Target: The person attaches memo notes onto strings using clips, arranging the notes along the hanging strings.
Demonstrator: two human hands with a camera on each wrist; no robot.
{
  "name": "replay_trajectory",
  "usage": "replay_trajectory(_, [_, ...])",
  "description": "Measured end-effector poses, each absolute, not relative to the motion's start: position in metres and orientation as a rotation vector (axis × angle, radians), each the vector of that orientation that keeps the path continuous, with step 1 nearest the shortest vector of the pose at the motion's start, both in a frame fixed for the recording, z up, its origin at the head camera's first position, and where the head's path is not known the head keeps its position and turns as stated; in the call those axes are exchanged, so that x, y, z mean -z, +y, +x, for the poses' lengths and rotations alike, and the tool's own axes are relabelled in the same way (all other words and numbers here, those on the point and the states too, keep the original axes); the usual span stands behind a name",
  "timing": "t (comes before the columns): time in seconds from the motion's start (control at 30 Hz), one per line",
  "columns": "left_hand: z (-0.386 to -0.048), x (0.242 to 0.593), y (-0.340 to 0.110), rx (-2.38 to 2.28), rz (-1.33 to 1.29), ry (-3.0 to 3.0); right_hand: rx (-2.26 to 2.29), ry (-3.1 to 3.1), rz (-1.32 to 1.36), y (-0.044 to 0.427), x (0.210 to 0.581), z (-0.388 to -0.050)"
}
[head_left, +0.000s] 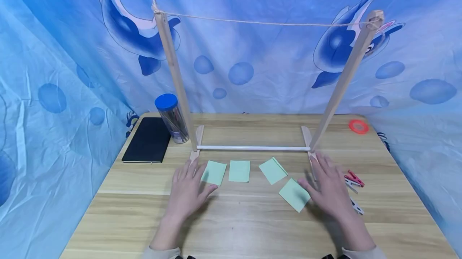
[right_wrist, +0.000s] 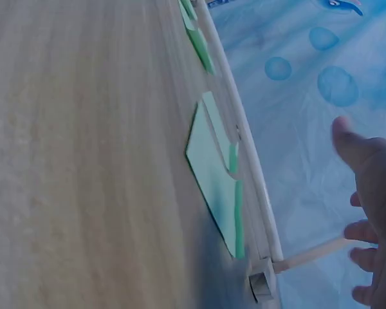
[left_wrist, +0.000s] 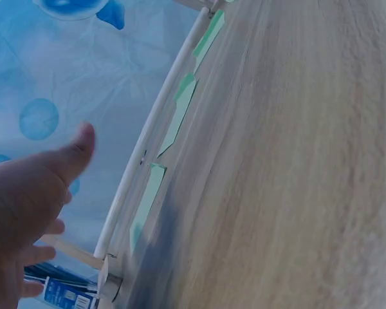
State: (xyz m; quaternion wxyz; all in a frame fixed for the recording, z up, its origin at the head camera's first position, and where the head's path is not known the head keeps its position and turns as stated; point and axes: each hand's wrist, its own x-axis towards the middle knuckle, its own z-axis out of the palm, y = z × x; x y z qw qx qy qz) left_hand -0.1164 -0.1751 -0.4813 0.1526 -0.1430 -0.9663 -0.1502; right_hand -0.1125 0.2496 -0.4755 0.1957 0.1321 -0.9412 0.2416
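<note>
Four is avoided here: several green square paper notes lie on the table, among them a left note [head_left: 214, 173], a second note [head_left: 239, 171], a tilted note [head_left: 273, 170] and a front right note [head_left: 294, 195]. My left hand [head_left: 185, 191] is spread above the table beside the left note, fingers loosely straight, holding nothing. My right hand [head_left: 329, 187] hovers with fingers apart close to the front right note, also holding nothing. Behind the notes stands a wooden frame [head_left: 252, 148] with two posts and a string [head_left: 252, 21] tied between their tops.
A black notebook [head_left: 147, 140] and a blue-lidded jar [head_left: 173, 118] stand at the back left. Pink and white clothespins [head_left: 355, 179] lie right of my right hand. An orange-red ring [head_left: 359, 126] lies at the back right. A blue curtain [head_left: 231, 62] surrounds the table.
</note>
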Motion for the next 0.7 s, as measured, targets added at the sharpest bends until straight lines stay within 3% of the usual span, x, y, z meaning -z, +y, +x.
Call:
replay_trajectory(0.2, [-0.122, 0.486, -0.176, 0.593, -0.491, -2.634, -0.765, -2.450, 0.445, 0.268, 0.474, -0.117])
replay_trajectory(0.7, [-0.126, 0.501, -0.171, 0.606, -0.571, -2.832, -0.702, -2.644, 0.369, 0.317, 0.488, -0.106])
